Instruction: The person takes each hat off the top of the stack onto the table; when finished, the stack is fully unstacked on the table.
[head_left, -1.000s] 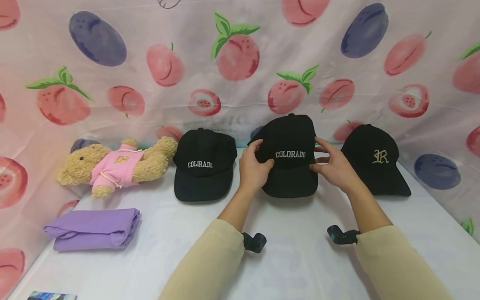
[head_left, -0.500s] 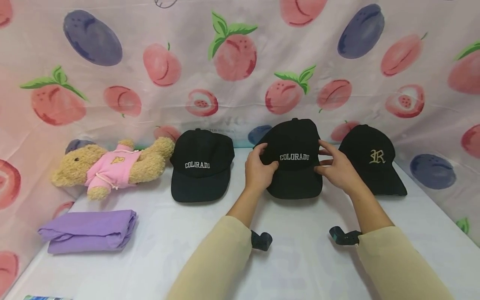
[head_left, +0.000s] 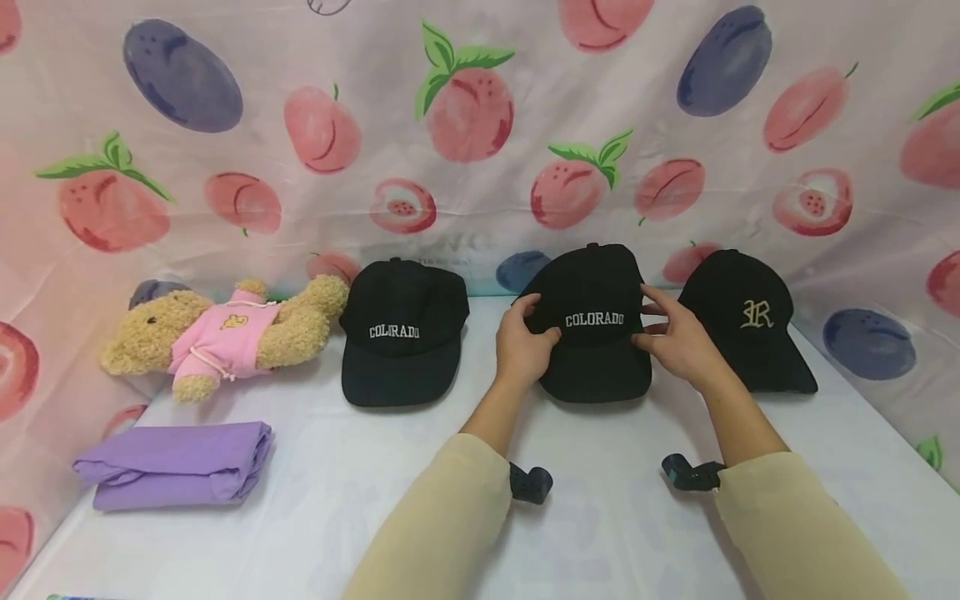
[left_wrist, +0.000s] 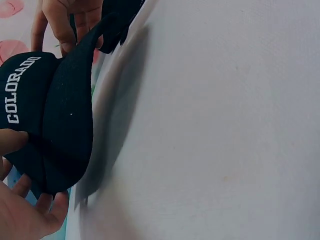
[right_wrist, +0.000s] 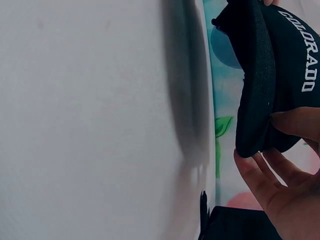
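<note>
A black baseball cap (head_left: 596,287) with white COLORADO lettering faces me between my two hands, its brim forward. My left hand (head_left: 522,343) grips its left side, thumb on the front by the lettering and fingers at the brim's edge. On the other side my right hand (head_left: 678,340) pinches the cap, the thumb near the brim's base and the fingers behind. In the left wrist view the brim (left_wrist: 70,120) hangs over its own shadow on the white cloth. The right wrist view shows a gap between brim (right_wrist: 257,100) and cloth.
A second COLORADO cap (head_left: 405,304) sits to the left, and a black cap with a gold emblem (head_left: 742,317) close by on the right. Farther left lie a teddy bear in pink (head_left: 232,337) and a folded purple cloth (head_left: 176,467). A fruit-print curtain (head_left: 315,217) hangs behind.
Both hands have carried the held cap slightly to the right and lower, away from the left cap and closer to the gold-emblem cap. The other things have stayed in place.
</note>
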